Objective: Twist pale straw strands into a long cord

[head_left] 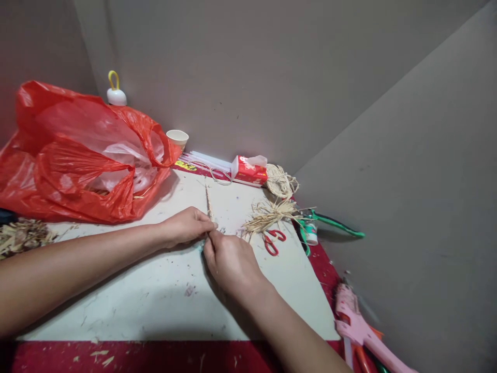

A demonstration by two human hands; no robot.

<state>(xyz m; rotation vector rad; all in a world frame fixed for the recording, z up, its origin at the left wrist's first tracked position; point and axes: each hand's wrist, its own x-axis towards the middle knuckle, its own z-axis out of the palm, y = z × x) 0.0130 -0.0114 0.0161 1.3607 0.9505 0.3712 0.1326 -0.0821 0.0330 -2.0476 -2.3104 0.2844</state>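
A thin, pale straw braid (208, 199) runs from the far side of the white board (155, 300) toward me and ends between my fingers. My left hand (188, 225) pinches it from the left, thumb and fingertips closed. Right against those fingertips, my right hand (235, 261) is curled closed around the near end, which it mostly hides. To the right of my hands lies a bundle of loose straw strands (272, 215), partly over red-handled scissors (274, 242) whose blades are covered.
A large red plastic bag (77, 155) stands at left, beside straw scraps (23, 235). Along the back are a paper cup (177, 137), a tissue pack (250, 171) and a coiled straw piece (280, 181). Green-handled pliers (337, 224) and a pink glue gun (359, 324) lie at right.
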